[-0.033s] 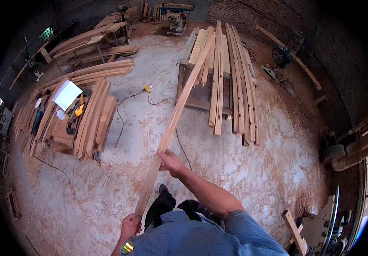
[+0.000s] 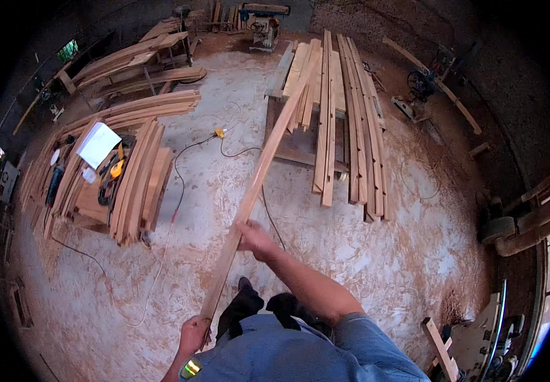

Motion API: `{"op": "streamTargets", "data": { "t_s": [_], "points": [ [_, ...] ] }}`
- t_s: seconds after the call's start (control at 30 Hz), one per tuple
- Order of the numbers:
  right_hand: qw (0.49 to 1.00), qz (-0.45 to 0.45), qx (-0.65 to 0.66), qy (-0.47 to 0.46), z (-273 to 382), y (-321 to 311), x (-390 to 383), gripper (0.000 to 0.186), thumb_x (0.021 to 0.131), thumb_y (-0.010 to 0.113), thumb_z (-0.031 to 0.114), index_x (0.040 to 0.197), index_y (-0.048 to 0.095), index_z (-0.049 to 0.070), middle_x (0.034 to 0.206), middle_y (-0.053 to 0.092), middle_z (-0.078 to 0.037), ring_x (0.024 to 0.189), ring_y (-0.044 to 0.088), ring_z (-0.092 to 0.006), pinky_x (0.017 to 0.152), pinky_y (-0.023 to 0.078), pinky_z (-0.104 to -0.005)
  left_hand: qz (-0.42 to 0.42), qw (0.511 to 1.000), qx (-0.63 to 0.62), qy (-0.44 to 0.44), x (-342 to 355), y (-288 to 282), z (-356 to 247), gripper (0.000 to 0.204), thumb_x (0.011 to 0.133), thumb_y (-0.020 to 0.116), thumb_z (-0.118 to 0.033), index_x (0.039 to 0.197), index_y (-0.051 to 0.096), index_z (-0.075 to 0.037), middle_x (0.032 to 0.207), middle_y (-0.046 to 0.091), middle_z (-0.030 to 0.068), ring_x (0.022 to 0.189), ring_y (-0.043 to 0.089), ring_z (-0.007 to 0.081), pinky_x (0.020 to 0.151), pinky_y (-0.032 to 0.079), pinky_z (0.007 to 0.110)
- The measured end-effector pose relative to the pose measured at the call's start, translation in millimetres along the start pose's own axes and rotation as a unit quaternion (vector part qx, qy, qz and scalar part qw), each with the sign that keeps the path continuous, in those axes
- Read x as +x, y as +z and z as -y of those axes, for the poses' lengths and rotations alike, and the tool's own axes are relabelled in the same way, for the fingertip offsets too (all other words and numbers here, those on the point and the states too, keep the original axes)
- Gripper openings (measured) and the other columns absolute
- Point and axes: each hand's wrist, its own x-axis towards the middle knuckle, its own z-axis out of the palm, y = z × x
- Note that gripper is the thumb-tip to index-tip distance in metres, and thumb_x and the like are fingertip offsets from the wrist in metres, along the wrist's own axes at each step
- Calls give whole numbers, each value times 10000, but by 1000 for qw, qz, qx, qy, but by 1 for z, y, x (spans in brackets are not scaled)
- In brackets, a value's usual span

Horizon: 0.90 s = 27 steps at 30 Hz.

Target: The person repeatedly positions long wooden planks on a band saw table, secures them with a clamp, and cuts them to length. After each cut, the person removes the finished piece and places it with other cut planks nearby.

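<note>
A long, narrow wooden board (image 2: 259, 174) runs diagonally from my body up to the boards on the right-hand low stand, where its far part rests or overlaps. My left hand (image 2: 192, 334) grips its near end at the bottom of the view. Farther along, my right hand (image 2: 256, 240) is closed on it, slightly blurred. The stand (image 2: 291, 153) carries several long boards (image 2: 357, 146), some with dark notches or holes along them.
At left, stacked strips (image 2: 138, 178) hold white paper (image 2: 98, 143) and yellow-black tools (image 2: 117, 169). Cords (image 2: 195, 144) cross the dusty floor. A machine (image 2: 264, 28) stands at the back, large pipes (image 2: 523, 232) at right, and another machine (image 2: 482, 344) at lower right.
My right hand and the board in it have shifted very slightly. The boards on the stand appear a little lower in the view. Little else differs.
</note>
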Motion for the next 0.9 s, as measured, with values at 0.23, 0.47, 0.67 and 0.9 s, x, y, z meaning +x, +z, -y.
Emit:
{"op": "streamTargets", "data": {
  "t_s": [0.23, 0.47, 0.67, 0.9],
  "points": [
    [988, -106, 113, -6, 100, -23, 150, 481, 914, 563, 432, 1195, 490, 49, 1031, 569, -52, 923, 566, -208, 772, 494, -419, 44, 998, 36, 27, 136, 31, -159, 336, 917, 575, -331, 772, 550, -29, 591, 555, 66, 440, 538, 151, 398, 436, 289],
    [964, -95, 242, -64, 158, -112, 250, 411, 933, 557, 389, 1188, 507, 71, 1029, 580, -49, 863, 587, -181, 722, 495, -322, 33, 998, 51, 8, 284, 124, -255, 388, 927, 569, -390, 813, 552, -20, 599, 549, 74, 451, 539, 169, 412, 449, 324],
    [965, -214, 154, 6, 151, -183, 230, 368, 925, 594, 332, 1168, 523, 66, 995, 617, -44, 803, 623, -169, 684, 542, -312, 93, 993, 57, -33, 408, 180, -325, 450, 944, 492, -464, 906, 556, -21, 647, 560, 98, 494, 558, 206, 439, 466, 345],
    [943, -320, 90, 1, 186, -214, 250, 423, 899, 618, 319, 1203, 517, 42, 972, 592, -33, 860, 563, -143, 703, 499, -314, 133, 990, 37, -2, 538, 268, -420, 454, 945, 499, -490, 982, 555, -40, 744, 596, 80, 583, 594, 175, 515, 507, 325]
  ]
}}
